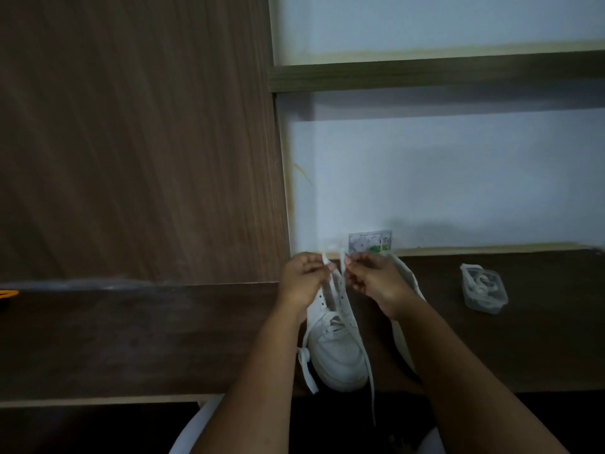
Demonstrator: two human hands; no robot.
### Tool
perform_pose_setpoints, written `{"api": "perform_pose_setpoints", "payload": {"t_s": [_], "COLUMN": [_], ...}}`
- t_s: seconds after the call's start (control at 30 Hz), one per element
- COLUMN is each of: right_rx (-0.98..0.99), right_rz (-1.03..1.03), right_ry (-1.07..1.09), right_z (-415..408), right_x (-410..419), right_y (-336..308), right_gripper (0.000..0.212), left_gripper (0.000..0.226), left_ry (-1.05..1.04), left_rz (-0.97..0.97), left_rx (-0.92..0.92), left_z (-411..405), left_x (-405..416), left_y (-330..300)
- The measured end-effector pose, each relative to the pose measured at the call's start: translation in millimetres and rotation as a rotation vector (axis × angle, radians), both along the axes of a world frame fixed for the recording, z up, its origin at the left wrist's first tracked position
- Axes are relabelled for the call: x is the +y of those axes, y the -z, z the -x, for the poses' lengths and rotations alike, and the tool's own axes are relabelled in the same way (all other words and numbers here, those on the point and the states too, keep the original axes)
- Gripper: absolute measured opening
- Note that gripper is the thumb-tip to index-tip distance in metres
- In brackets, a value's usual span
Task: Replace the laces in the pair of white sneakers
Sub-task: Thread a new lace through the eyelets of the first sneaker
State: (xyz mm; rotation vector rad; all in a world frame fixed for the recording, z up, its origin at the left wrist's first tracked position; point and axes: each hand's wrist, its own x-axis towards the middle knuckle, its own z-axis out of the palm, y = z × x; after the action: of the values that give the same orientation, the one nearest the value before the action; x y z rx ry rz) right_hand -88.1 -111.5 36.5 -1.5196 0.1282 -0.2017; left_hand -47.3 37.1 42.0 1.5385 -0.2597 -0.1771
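A dark wood panel (pixel 131 136) fills the upper left of the frame, with a pale wall (pixel 458 178) and a dark shelf (pixel 425 73) across the upper right. A dark table (pixel 147 339) runs across the lower half. At lower centre a white sneaker (pixel 339 352) stands on the table, toe pointing toward the bottom of the frame, with its eyelets showing along the upper. A second sneaker (pixel 407 276) lies just to its right, mostly hidden behind the right forearm. Two bare forearms rise from the bottom edge to meet above the sneaker's collar. The left hand (pixel 302 278) has its grip pinched on one strand of white lace (pixel 334 283); the right hand (pixel 373 280) has its grip pinched on another strand just beside it, the fingers of both curled. Loose lace trails down both sides of the shoe, one flat end lying by the toe at lower centre, a thinner end hanging past the table's front edge. A clear plastic box (pixel 484 291) sits on the table at right, well apart from the shoes. A small printed packet (pixel 370 242) stands against the wall just above the hands. A sliver of orange (pixel 9 293) shows at the far left edge.
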Motion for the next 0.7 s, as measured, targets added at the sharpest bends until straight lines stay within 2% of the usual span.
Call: {"api": "perform_pose_setpoints", "payload": {"t_s": [0.13, 0.2, 0.27, 0.37, 0.47, 0.53, 0.6, 0.67, 0.7], "right_rx": [0.259, 0.217, 0.07, -0.121, -0.197, -0.204, -0.157, -0.002, 0.112], "right_rz": [0.625, 0.783, 0.679, 0.085, -0.307, -0.422, -0.487, -0.391, -0.246], "right_ry": [-0.334, -0.311, -0.153, -0.092, -0.079, 0.032, 0.209, 0.371, 0.392], "right_z": [9.1, 6.8, 6.1, 6.9, 8.6, 9.0, 6.8, 6.7, 9.1], "right_x": [2.0, 7.2, 12.0, 12.5, 8.2, 3.0, -8.5, -26.9, -37.0], "right_y": [5.5, 7.1, 1.5, -16.3, -26.3, -29.4, -28.9, -24.9, -21.7], "right_gripper": [0.023, 0.024, 0.031, 0.032, 0.03, 0.029, 0.027, 0.028, 0.031], "left_gripper": [0.017, 0.015, 0.015, 0.023, 0.02, 0.018, 0.019, 0.024, 0.026], "left_ry": [0.011, 0.044, 0.065, 0.182, 0.353, 0.355, 0.272, 0.148, 0.096], "left_rz": [0.296, 0.401, 0.339, -0.111, -0.326, -0.352, -0.335, -0.323, -0.318], "left_rx": [-0.002, -0.008, -0.032, -0.107, -0.107, -0.101, -0.103, -0.118, -0.125], "left_z": [-6.5, -3.9, -2.0, -3.0, -0.6, -0.4, -4.4, -11.1, -13.6], "left_x": [3.4, 3.4, 3.8, 6.0, 4.5, 5.6, 10.6, 18.4, 22.2], "left_y": [-11.8, -18.8, -18.7, -4.0, 9.0, 9.4, 7.3, 4.2, 2.7]}}
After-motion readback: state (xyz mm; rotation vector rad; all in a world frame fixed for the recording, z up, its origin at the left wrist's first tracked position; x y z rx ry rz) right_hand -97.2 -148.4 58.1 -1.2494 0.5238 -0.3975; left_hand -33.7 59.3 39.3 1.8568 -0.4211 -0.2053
